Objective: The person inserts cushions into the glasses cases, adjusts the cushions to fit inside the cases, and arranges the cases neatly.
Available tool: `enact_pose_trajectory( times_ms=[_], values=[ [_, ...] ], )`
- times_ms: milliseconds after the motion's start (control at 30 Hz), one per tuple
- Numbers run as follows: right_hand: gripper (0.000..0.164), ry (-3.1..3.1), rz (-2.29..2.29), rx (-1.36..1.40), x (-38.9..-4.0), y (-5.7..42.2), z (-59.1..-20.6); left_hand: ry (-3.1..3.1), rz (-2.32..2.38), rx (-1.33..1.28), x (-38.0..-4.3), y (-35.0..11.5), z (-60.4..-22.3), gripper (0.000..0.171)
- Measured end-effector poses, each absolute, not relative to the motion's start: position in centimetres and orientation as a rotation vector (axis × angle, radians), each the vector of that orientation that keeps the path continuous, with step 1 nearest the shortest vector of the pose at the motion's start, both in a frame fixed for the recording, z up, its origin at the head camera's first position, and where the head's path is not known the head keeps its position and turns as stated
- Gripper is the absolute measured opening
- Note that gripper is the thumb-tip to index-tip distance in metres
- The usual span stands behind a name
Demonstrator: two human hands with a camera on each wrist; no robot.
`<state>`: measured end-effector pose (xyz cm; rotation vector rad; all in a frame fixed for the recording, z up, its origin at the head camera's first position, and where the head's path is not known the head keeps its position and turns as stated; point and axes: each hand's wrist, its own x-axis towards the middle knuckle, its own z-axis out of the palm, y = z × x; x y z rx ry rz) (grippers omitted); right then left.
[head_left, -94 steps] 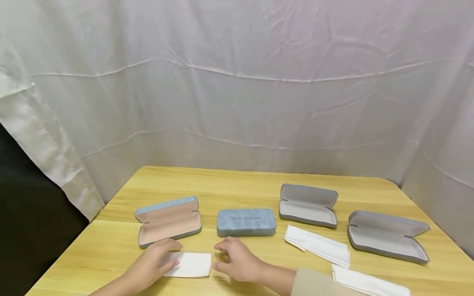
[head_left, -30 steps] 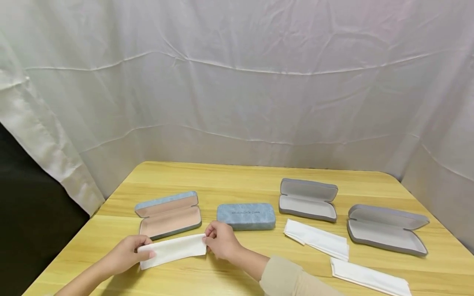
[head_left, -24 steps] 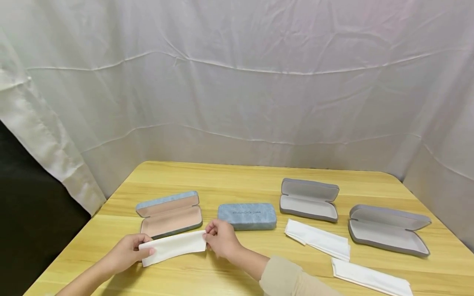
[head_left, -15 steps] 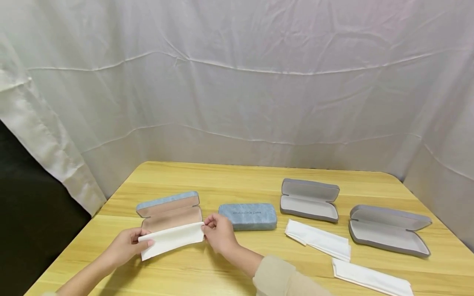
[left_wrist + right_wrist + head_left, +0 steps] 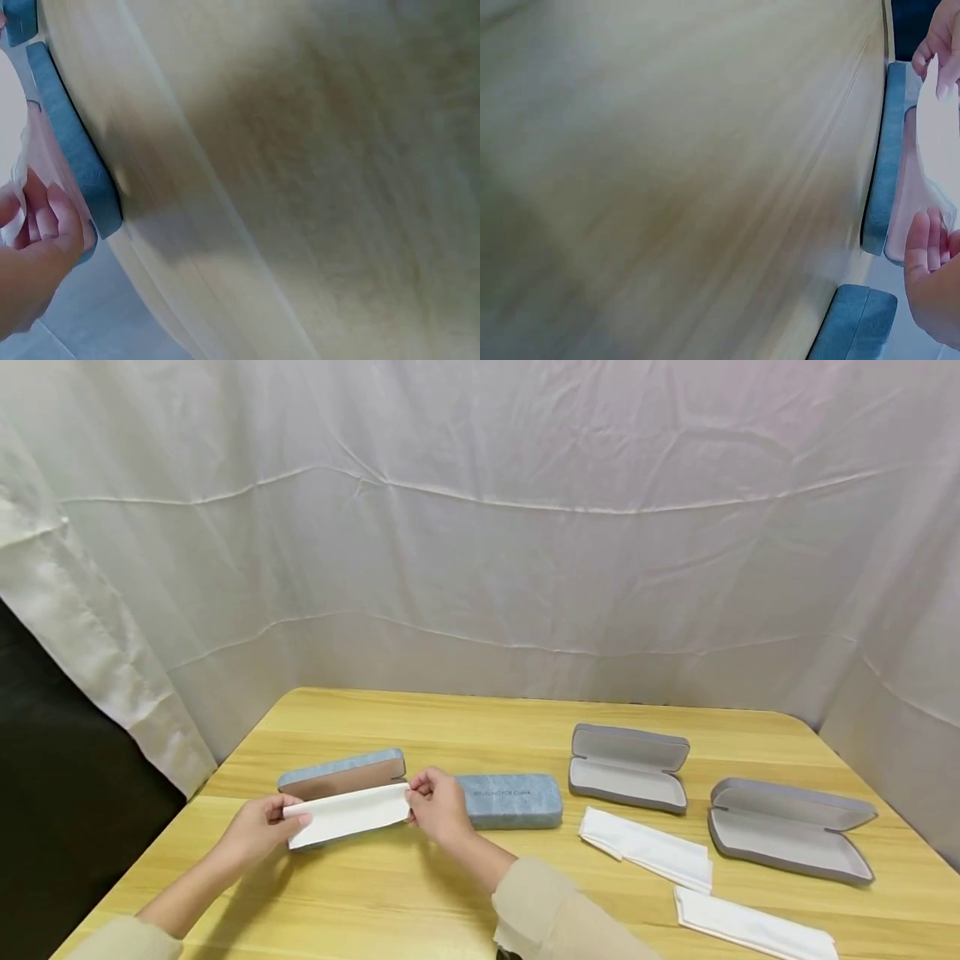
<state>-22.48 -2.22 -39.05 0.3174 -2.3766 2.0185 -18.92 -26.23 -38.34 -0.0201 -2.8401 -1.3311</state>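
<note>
A folded white cloth is stretched between my two hands over the open blue glasses case with a pinkish lining. My left hand pinches its left end, thumb on top. At the other end, the fingertips of my right hand pinch the corner. In the head view the cloth covers most of the case's lower half, while the raised lid shows behind it. Both wrist views show the cloth sagging a little between the hands, above the lining.
Right of my right hand lies a closed blue glasses case. Two open grey cases, one at the back and one at the far right, stand beyond two folded white cloths. A pale curtain hangs behind the table.
The cloth lay on the table at first. Both hands have since gripped its ends, lifted it and carried it forward over the open blue case. The other cases and cloths stay put.
</note>
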Motion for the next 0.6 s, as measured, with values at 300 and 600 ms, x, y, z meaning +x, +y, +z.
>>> enact_pose_trajectory(
  times_ms=[300,600],
  values=[
    [0.005,-2.43,1.902,0.303,-23.7,-3.8,-39.2,-2.825,-1.158,0.248,-19.5,-26.2,-38.5,0.02],
    [0.01,-2.477,1.792,0.274,-24.2,-4.4,-39.9,-2.781,-1.022,0.319,-19.9,-25.7,-38.5,0.023]
  ],
)
